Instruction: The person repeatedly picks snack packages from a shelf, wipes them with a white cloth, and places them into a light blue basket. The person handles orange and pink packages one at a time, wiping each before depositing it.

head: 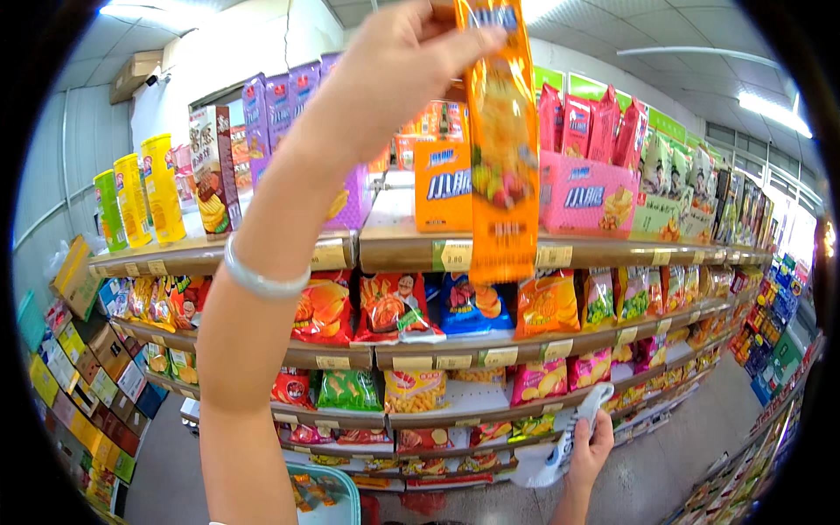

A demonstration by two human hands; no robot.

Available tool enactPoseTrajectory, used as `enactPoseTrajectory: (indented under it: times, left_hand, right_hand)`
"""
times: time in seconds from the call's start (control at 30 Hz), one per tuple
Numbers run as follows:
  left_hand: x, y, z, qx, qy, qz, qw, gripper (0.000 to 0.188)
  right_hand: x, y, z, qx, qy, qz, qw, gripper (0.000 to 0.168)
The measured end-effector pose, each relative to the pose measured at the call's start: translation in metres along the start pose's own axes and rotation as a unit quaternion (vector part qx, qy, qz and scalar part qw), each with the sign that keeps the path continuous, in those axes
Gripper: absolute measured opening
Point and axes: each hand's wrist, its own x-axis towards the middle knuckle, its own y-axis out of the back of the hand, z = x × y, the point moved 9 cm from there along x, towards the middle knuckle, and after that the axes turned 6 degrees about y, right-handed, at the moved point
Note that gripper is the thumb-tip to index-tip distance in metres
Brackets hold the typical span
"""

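My left hand [420, 72] is raised at the top of the view and grips the upper end of a tall orange snack packet [504, 203]. The packet hangs upright in front of the top shelf, partly covering an orange display box [441, 187]. Low at the right, my right hand [588, 446] holds a pale grey handled tool [594, 400] with a whitish, broad end; its exact kind is unclear. A pink display box [587, 190] with pink packets stands right of the orange box. Purple packets [279, 111] are partly hidden behind my left arm.
Shelves [420, 357] of bagged snacks curve across the view. Yellow canisters [163, 189] and a brown carton [213, 170] stand at the top left. Below, a teal basket [354, 499] holds small orange packets. Stacked boxes [92, 380] line the left; more goods flank the right aisle.
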Motion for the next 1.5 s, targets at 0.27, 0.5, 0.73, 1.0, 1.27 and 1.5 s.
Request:
enactPoseTrajectory:
  times: [0.27,0.5,0.73,1.0,1.27,1.5]
  left_hand:
    - [-0.090,-0.068,-0.123,-0.123,0.026,-0.022,0.992,0.040]
    - [-0.161,-0.104,-0.155,-0.165,0.153,-0.038,0.974,0.038]
    - [-0.216,-0.142,-0.180,-0.269,0.201,-0.183,0.924,0.072]
    - [-0.238,-0.145,-0.195,-0.074,0.185,-0.211,0.957,0.077]
    - [-0.244,-0.141,-0.202,-0.021,0.212,-0.179,0.960,0.067]
    - [-0.238,-0.141,-0.192,-0.158,0.198,-0.142,0.957,0.067]
  right_hand:
    - [0.006,-0.110,-0.100,-0.020,0.236,-0.211,0.948,0.022]
    - [-0.018,-0.156,-0.107,-0.117,0.283,-0.290,0.907,0.029]
    - [0.005,-0.149,-0.113,-0.093,0.266,-0.220,0.934,0.025]
    - [0.025,-0.166,-0.129,-0.171,0.322,-0.255,0.895,0.022]
    - [0.037,-0.166,-0.117,-0.158,0.299,-0.298,0.892,0.021]
    - [0.033,-0.162,-0.120,-0.164,0.291,-0.264,0.905,0.023]
